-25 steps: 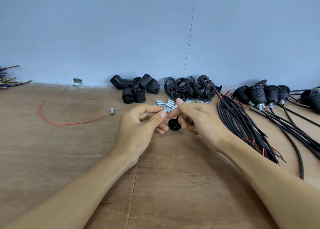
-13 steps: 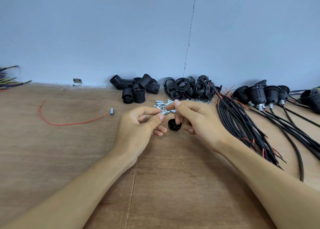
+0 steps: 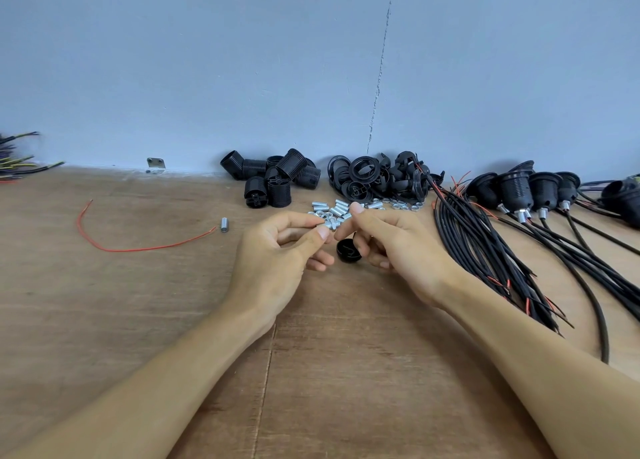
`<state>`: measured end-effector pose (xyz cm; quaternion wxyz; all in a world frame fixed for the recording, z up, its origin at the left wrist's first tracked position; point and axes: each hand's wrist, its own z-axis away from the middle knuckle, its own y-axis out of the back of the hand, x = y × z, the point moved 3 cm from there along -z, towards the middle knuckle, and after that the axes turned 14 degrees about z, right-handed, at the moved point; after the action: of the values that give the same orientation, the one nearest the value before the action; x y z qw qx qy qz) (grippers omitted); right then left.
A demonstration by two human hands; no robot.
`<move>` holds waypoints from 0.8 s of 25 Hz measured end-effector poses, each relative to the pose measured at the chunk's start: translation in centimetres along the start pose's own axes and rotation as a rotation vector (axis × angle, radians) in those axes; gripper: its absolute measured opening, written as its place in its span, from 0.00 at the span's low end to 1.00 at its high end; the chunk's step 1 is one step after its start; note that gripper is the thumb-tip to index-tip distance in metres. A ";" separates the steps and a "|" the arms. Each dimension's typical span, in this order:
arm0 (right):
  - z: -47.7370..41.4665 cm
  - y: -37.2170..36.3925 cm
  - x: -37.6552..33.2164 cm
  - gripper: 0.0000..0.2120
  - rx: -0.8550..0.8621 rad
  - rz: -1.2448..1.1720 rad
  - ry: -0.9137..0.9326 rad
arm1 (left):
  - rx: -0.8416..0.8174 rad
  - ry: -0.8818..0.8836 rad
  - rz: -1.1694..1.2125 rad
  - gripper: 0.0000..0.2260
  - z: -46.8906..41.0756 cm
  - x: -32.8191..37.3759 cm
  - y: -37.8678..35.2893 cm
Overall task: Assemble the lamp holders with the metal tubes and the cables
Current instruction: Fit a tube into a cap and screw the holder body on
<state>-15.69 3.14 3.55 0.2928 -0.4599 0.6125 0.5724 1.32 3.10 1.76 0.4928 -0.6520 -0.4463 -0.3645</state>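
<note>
Though half-hidden, one metal tube [image 3: 330, 223], perhaps, pinched between left hand [image 3: 277, 264] and right hand [image 3: 398, 247]; one cap [image 3: 349, 250] beside.

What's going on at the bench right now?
A person is mid-assembly at a wooden table. The left hand pinches a small metal tube, and the right hand closes its fingertips on it from the other side, just above the loose tube pile. A black cap sits under the right fingers; whether it is held is unclear. Black cables lie to the right, with several already-fitted holders beyond them.
</note>
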 end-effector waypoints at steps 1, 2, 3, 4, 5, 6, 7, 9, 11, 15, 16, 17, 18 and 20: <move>0.0 0.0 0.0 0.22 0.007 -0.014 0.004 | 0.003 0.002 0.002 0.03 0.0 0.0 0.0; 0.0 0.0 0.0 0.22 0.016 -0.028 0.007 | 0.005 0.003 0.005 0.03 0.0 0.0 0.0; 0.0 0.0 0.0 0.21 0.025 -0.040 0.006 | 0.004 0.005 0.008 0.03 0.0 0.0 0.1; -0.1 0.0 0.1 0.19 0.034 -0.050 0.002 | 0.003 0.005 0.010 0.03 0.0 -0.1 0.1; -0.1 0.0 0.1 0.18 0.037 -0.056 -0.003 | 0.000 0.006 0.011 0.03 0.0 -0.1 0.0; -0.1 0.0 0.2 0.17 0.032 -0.053 -0.008 | -0.002 0.007 0.010 0.03 0.0 -0.1 0.0; -0.1 -0.1 0.2 0.18 0.018 -0.039 -0.010 | -0.004 0.007 0.008 0.03 0.0 -0.1 0.0; -0.1 -0.1 0.3 0.19 -0.015 -0.003 -0.006 | -0.002 0.004 0.004 0.03 0.0 -0.1 0.1; -0.2 -0.1 0.4 0.20 -0.009 0.017 -0.003 | 0.004 0.003 -0.001 0.03 -0.1 -0.1 0.2; -0.2 0.9 0.7 0.12 0.222 0.334 0.091 | 0.010 0.021 -0.003 0.03 -0.2 -0.4 0.3; 0.0 0.9 0.6 0.08 0.236 0.483 0.141 | 0.011 0.030 -0.004 0.03 -0.2 -0.5 0.4; 0.1 0.7 0.5 0.08 0.195 0.645 0.178 | 0.013 0.040 -0.005 0.03 -0.2 -0.6 0.4; 0.3 0.4 0.6 0.12 0.125 0.787 0.190 | 0.015 0.052 -0.006 0.03 -0.3 -0.7 0.4; 0.1 0.0 0.9 0.15 0.030 0.930 0.184 | 0.025 0.073 -0.007 0.04 -0.4 -0.9 0.6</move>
<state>-16.09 3.07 2.76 -0.0435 -0.1812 0.7849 0.5909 1.55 2.46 0.88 0.5158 -0.6305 -0.4346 -0.3841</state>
